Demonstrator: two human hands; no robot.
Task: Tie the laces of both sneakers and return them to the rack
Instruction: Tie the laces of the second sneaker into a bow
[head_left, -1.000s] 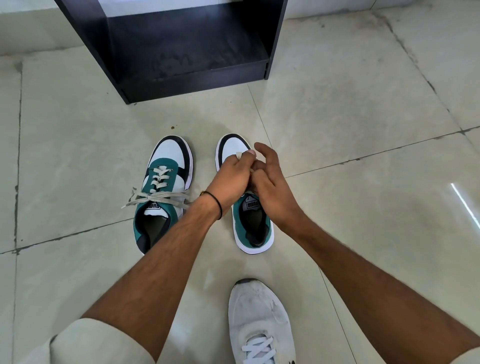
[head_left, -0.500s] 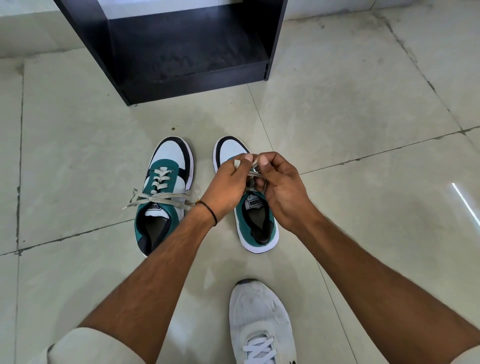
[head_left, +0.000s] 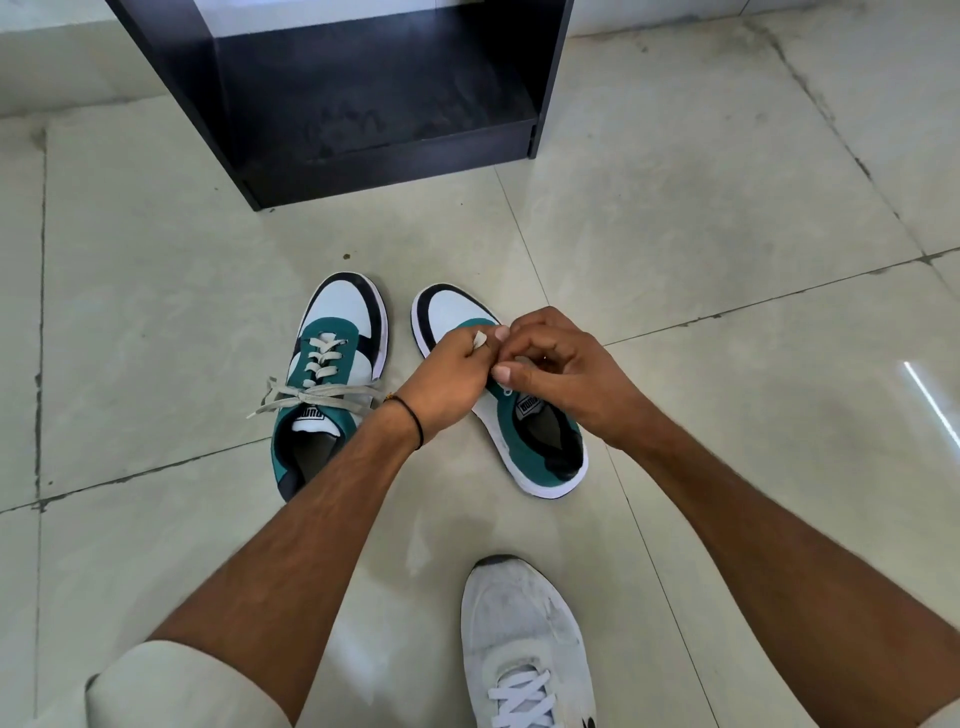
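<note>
Tying is under way on the right sneaker (head_left: 540, 441), judging by where both hands meet. Left hand (head_left: 447, 379) and right hand (head_left: 561, 374) are bunched together over its lacing area, fingertips touching.

Left grip: narrow pinch holding a short pale end of lace (head_left: 479, 339), which sticks up between thumb and forefinger. Right grip: fingers curled tight next to it, apparently closed on the other strand, but the lace inside is hidden, so I cannot tell for certain what it holds. The knot itself is covered by the hands; stage of the bow not readable.

Left sneaker (head_left: 332, 384): stands on the floor (head_left: 156, 312) just beside the right one, toes toward the rack. Its laces (head_left: 317, 397) lie crossed and spread wide over the tongue, ends trailing to both sides. Looks like a loose cross or first knot only, not a finished bow.

Rack (head_left: 363, 104): dark, open shelf, well apart from the shoes, nothing visible on the shelf. The person's own white shoe (head_left: 524, 649) is at the bottom of the view.

Judgement: early to middle of task; neither shoe returned.

Next move calls for drawing the two strands apart to cinch the knot, keeping tension even so it does not slip, then finishing the left sneaker's bow before lifting either shoe.
</note>
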